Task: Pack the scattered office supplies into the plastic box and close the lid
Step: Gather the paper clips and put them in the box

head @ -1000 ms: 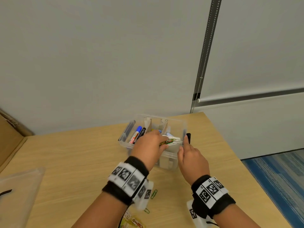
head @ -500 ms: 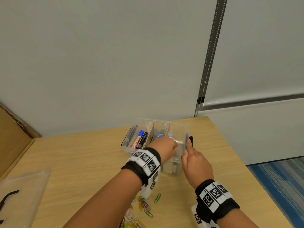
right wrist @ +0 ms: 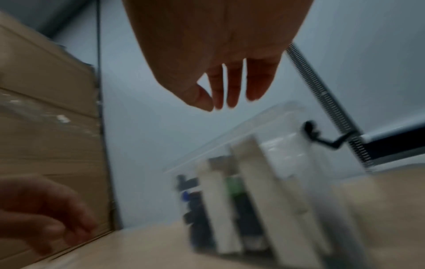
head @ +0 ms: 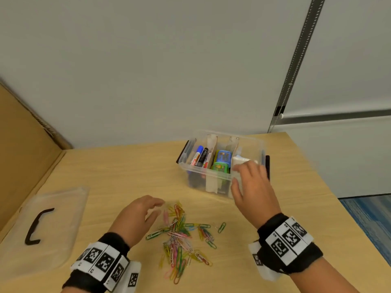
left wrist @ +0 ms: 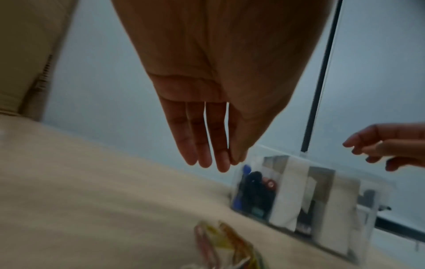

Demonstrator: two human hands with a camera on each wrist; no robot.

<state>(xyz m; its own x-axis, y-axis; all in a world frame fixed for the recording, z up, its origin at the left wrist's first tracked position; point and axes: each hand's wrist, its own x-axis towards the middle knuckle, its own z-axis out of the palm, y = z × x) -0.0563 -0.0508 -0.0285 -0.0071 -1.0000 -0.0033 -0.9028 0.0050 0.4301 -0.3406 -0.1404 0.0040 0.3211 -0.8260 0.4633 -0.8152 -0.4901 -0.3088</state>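
Observation:
A clear plastic box [head: 257,144] with card dividers stands open on the wooden table, holding markers [head: 197,155], a blue and a green item [head: 221,163] and white things at its right end. A heap of coloured paper clips [head: 179,235] lies on the table in front of it. My left hand [head: 148,210] hovers empty over the heap's left edge, fingers straight [left wrist: 207,156]. My right hand [head: 249,182] hangs open just in front of the box's right end, holding nothing [right wrist: 220,102]. The clear lid [head: 63,208] with a black handle lies far left.
A cardboard panel [head: 23,149] stands along the table's left side. The wall runs right behind the box. The table's right edge [head: 330,187] drops to blue carpet. One green clip [head: 221,227] lies apart, right of the heap.
My left hand has pulled back out of the box to the clip heap, empty. The right hand has let go of the box's side and opened. The head view has tilted down.

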